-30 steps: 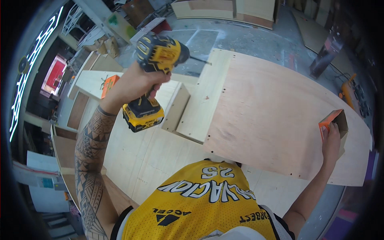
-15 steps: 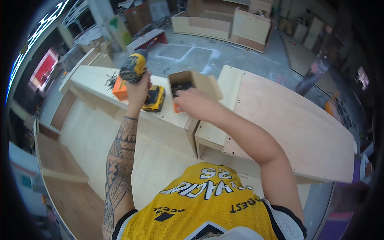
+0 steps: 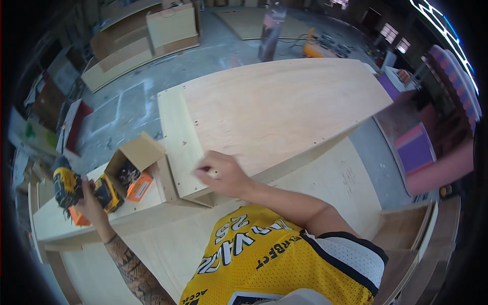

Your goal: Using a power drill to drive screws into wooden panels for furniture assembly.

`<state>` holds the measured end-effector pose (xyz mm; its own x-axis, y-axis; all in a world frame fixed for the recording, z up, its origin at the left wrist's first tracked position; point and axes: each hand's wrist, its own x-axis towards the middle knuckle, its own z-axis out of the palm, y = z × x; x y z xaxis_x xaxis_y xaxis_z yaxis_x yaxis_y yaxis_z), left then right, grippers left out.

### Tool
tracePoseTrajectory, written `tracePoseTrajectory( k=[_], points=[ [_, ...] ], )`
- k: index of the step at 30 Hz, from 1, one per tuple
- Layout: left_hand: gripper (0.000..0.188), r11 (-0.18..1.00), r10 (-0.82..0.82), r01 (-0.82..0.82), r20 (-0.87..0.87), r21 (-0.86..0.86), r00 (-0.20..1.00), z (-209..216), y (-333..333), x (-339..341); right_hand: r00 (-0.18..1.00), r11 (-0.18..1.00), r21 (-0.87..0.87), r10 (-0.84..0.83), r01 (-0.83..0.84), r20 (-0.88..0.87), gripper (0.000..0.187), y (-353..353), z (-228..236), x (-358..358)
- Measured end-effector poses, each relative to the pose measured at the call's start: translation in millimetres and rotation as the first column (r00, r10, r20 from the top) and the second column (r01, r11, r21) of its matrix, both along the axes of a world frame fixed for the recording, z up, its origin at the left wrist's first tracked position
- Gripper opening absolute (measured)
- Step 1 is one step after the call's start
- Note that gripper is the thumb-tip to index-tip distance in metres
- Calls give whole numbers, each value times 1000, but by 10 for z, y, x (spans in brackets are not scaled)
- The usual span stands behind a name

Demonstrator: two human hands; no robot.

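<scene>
A yellow and black cordless drill [image 3: 66, 184] is in my left hand [image 3: 93, 207], its fingers wrapped round the handle. Beside that hand stands an open cardboard box [image 3: 148, 149] with dark screws [image 3: 128, 175] inside and an orange patch on its front. Part of an orange box [image 3: 80, 217] shows below the drill. My right hand [image 3: 223, 174] is closed over the near left part of a large plywood panel [image 3: 274, 112]. Its fingertips are blurred, and what they hold, if anything, cannot be made out.
Dark holes or screw heads dot the panel's edges. A narrow plywood top [image 3: 56, 226] runs to the left under the box. Wooden cabinets [image 3: 173, 30] stand on the grey floor at the far left. An orange machine [image 3: 311, 47] lies farther back, and a purple piece [image 3: 414, 147] stands at right.
My right hand has come out of the screw box and moved right, over the panel. The view has swung right, and the left hand keeps its hold on the drill.
</scene>
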<state>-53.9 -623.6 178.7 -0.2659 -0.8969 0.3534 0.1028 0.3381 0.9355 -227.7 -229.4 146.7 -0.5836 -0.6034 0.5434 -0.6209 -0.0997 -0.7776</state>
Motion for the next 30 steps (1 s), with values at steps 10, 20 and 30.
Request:
tracePoseTrajectory(
  k=[10, 20, 30],
  points=[
    [50, 849, -271, 318, 168, -421, 948, -586, 2363, 249, -57, 814, 177, -174, 553, 983, 93, 1943, -1242, -157],
    [51, 726, -599, 430, 186, 537, 779, -1384, 3284, -718, 75, 902, -133, 112, 411, 991, 67, 1661, -1197, -381],
    [19, 356, -849, 521, 34, 776, 528, -1163, 4331, 290, 2, 856, 91, -107, 508, 994, 55, 2969, -1039, 634]
  ],
)
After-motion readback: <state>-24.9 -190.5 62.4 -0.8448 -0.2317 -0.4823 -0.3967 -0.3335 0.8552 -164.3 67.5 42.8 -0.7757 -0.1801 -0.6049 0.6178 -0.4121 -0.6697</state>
